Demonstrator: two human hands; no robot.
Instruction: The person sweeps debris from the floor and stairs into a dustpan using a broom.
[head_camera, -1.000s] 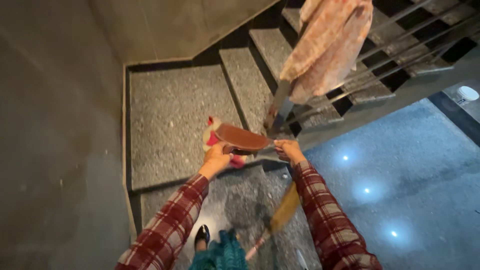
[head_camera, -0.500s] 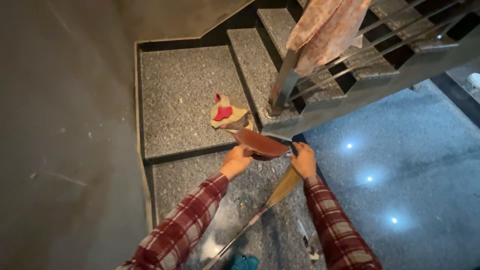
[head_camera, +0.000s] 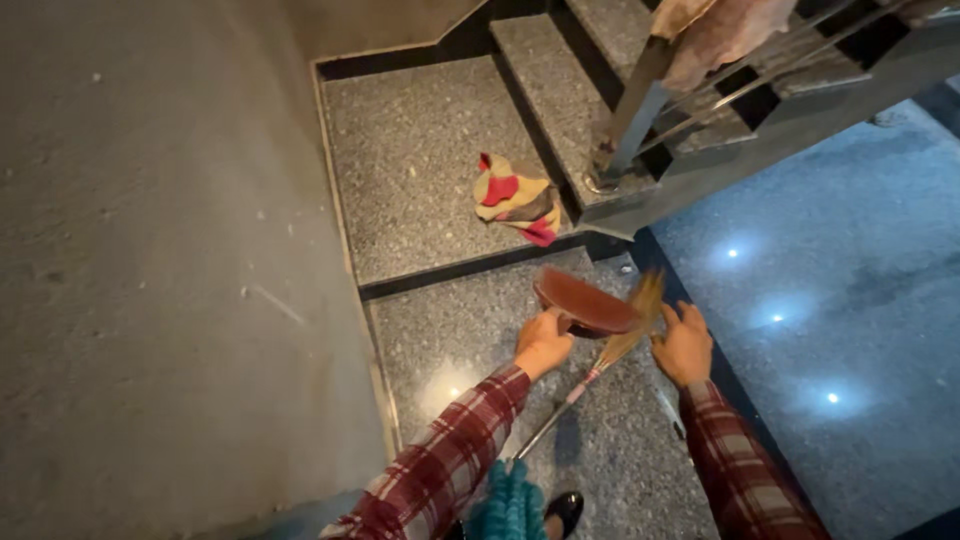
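Note:
My left hand (head_camera: 543, 343) grips the near edge of a brown dustpan (head_camera: 585, 300) and holds it over the lower granite step (head_camera: 470, 330). A broom (head_camera: 612, 345) slants between my hands, with its straw bristles up by the pan's right side and its thin handle running down toward my body. Just right of the bristles is my right hand (head_camera: 684, 346), fingers apart and off the pan, with nothing visibly in it. Both sleeves are red plaid.
A yellow and red cloth (head_camera: 515, 198) lies bunched on the landing (head_camera: 420, 150). Steps climb at the back beside a metal railing post (head_camera: 630, 120) with a patterned cloth (head_camera: 720, 25) draped over it. A grey wall (head_camera: 150, 280) stands left; a glossy blue floor (head_camera: 830, 280) lies right. My black shoe (head_camera: 566, 510) is below.
The view has shifted so the stairs and cloth sit further right. The dustpan has come down lower. My right hand has let go of its edge and moved out to the right.

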